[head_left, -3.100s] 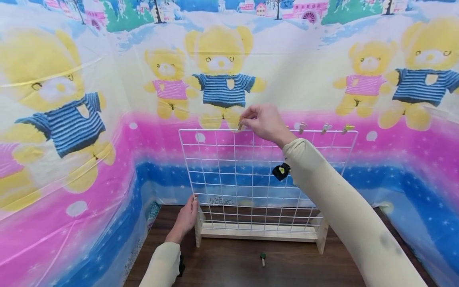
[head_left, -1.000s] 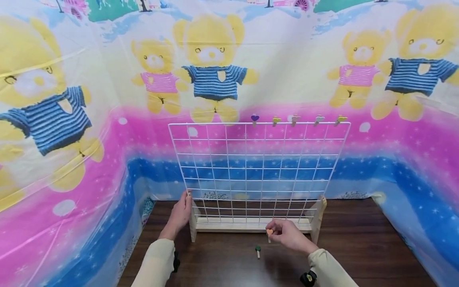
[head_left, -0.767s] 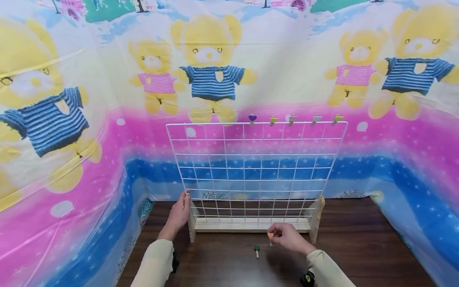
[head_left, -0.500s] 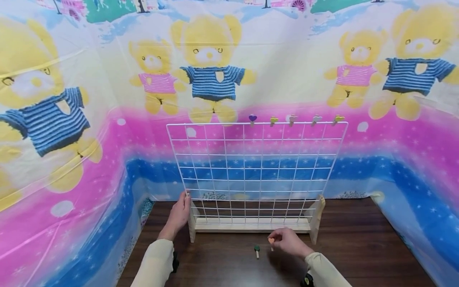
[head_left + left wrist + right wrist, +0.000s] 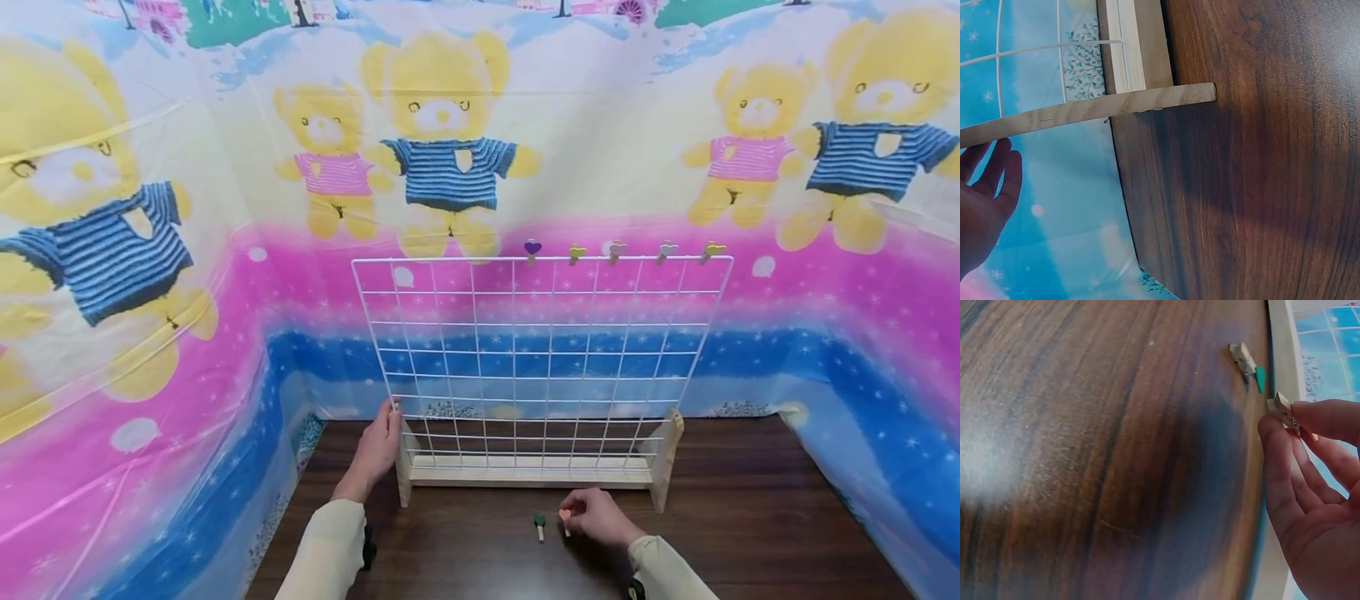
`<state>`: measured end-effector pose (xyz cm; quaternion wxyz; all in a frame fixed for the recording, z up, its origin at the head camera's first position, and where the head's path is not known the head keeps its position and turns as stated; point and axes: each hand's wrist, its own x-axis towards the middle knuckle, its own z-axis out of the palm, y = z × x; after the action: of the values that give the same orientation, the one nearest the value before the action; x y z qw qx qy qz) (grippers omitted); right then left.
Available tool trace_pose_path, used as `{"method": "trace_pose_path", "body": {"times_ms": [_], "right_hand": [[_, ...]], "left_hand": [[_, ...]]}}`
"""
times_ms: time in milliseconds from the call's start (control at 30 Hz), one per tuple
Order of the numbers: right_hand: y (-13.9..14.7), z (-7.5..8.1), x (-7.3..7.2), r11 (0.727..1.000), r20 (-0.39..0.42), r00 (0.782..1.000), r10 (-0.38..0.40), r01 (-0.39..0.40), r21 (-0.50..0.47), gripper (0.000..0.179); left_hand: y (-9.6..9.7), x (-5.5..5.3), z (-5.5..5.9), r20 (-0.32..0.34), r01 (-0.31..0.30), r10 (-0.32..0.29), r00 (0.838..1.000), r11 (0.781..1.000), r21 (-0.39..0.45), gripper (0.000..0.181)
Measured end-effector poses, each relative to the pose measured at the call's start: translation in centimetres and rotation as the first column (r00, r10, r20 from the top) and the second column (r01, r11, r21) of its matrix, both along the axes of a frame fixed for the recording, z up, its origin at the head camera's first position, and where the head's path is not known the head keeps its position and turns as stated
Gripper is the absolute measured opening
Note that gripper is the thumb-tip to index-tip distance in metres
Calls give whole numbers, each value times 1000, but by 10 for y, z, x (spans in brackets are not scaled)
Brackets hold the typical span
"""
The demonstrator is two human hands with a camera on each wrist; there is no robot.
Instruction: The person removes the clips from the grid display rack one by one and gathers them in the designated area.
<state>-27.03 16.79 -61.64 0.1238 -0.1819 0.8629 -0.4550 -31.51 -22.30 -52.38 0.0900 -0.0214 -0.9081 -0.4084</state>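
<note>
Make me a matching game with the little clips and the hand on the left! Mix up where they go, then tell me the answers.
Things:
1. Purple heart clip
2. Green clip
3. Orange heart clip
4. Left hand

Places:
A. Pinched in the right hand
B. Touching the stand's wooden side
C. Up on the grid's top wire
D. Lying on the brown tabletop, with nobody holding it

Right pairs: 1-C, 2-D, 3-A, 4-B
</note>
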Motion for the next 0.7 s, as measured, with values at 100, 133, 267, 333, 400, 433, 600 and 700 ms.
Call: {"method": "trace_pose_path", "body": {"times_ms": [100, 133, 267, 333, 400, 433, 600, 700], "right_hand": [[0, -5, -1, 1000, -6, 1000, -3, 3, 23, 17], [0, -7, -2, 1000, -8, 1000, 0, 1, 27, 17], [0, -14, -4, 999, -33, 999, 11, -10, 36, 16], [0, -17, -5, 1000, -47, 999, 16, -15, 27, 15], [-1, -20, -6, 1000, -54, 998, 19, -17, 21, 15], [-1, -21, -7, 1000, -55, 998, 20, -19, 18, 15], [-4, -25, -9, 1000, -59, 998, 8, -7, 17, 15], [-6, -25, -10, 1000, -67, 998, -3, 4, 11, 15]], "left_hand": [[0, 0, 0, 7, 6, -6, 1000, 1000, -1, 51], [0, 0, 1, 11, 7, -7, 1000, 1000, -1, 51], [0, 0, 2, 21, 3, -3, 1000, 1000, 3, 49], [0, 0, 1, 19, 2, -2, 1000, 1000, 0, 49], [0, 0, 1, 11, 3, -3, 1000, 1000, -2, 49], [0, 0, 1, 8, 4, -3, 1000, 1000, -3, 49], [0, 0, 0, -3, 5, -5, 1000, 1000, -7, 48], [0, 0, 0, 1, 7, -7, 1000, 1000, -7, 48]]}}
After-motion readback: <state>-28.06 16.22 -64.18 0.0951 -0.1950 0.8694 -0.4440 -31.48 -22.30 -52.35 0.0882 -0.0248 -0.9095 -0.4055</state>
